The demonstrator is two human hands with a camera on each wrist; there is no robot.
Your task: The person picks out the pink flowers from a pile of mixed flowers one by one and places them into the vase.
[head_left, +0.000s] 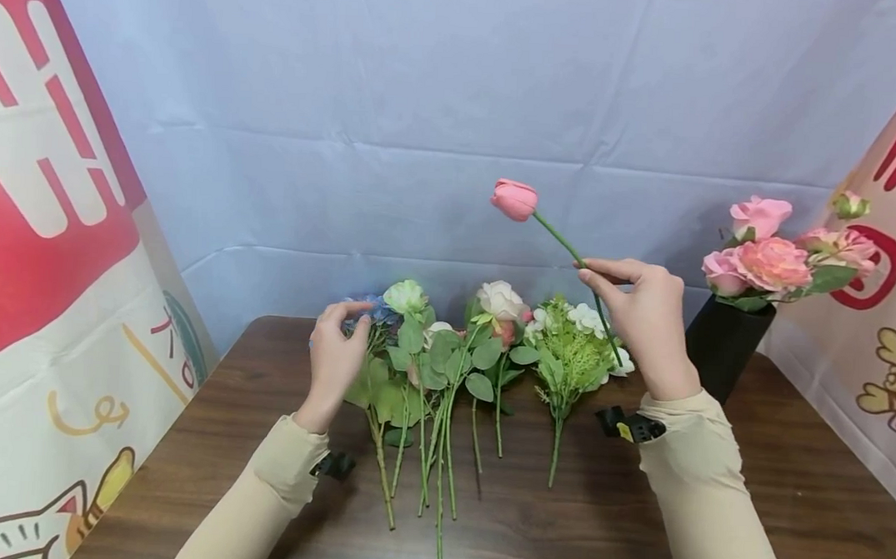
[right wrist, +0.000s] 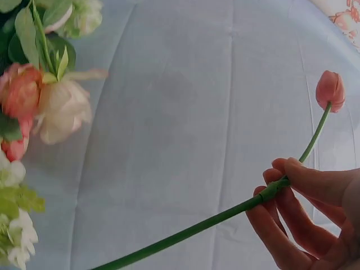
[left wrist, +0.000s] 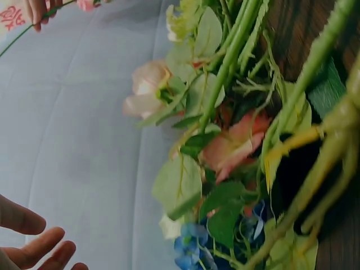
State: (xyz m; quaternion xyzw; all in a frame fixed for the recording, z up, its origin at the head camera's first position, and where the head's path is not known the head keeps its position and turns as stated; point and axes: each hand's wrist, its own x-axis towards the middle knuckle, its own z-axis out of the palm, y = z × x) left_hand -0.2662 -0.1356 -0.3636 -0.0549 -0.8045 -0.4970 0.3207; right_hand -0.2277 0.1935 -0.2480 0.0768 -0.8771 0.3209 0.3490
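Note:
A pink tulip on a green stem is pinched between the thumb and fingers of my right hand, partway up the stem. Its bloom tilts up to the left, and the stem's lower end slants down over the white-and-green flower spray. In the right wrist view the tulip stands out against the pale cloth, the thumb and fingers around its stem. My left hand hovers by the blue flowers, fingers loosely bent with nothing between them. The left wrist view shows those fingers apart from the blooms.
Several loose flowers lie on the brown table, among them a pale green bloom and a cream rose, stems toward me. At the right, a black vase holds pink roses. A pale cloth hangs behind.

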